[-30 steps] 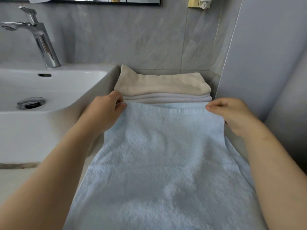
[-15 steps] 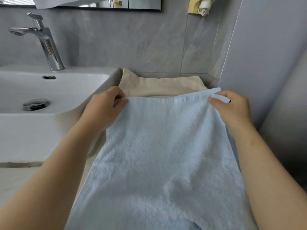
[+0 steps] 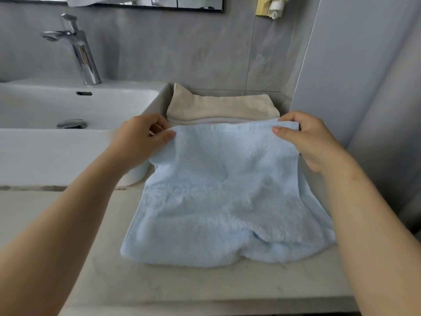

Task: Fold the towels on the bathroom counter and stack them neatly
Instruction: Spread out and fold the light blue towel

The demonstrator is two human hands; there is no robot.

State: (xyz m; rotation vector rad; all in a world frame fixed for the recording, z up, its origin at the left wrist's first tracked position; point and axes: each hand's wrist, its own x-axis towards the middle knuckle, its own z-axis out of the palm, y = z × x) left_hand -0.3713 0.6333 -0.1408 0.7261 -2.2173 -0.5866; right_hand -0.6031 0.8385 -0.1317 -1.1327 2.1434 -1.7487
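1. Two hands hold the far edge of a light blue towel (image 3: pixel 218 190), one at each far corner.
2. The left hand (image 3: pixel 142 139) pinches the far left corner between thumb and curled fingers, just beside the right wall of the white sink (image 3: pixel 127 103).
3. The right hand (image 3: pixel 307 139) pinches the far right corner, thumb on top of the hem and fingers curled under it.
4. The far edge of the blue towel is lifted slightly off the counter (image 3: pixel 182 288), stretched fairly straight between the two hands.
5. The rest of the blue towel lies on the counter, doubled over, with a rumpled, uneven near edge close to the counter's front edge.
6. A stack of folded towels (image 3: pixel 222 108) sits at the back of the counter, against the grey tiled wall and between the sink and the right-hand wall; a beige towel is on top, with paler layers showing under it.
7. The raised far edge of the blue towel hides the front of that stack; whether they touch cannot be told.
8. A chrome faucet (image 3: pixel 79 49) stands at the back of the sink, and a chrome drain (image 3: pixel 71 123) shows in the basin.
9. A yellow holder (image 3: pixel 270 6) is mounted on the wall at the top.
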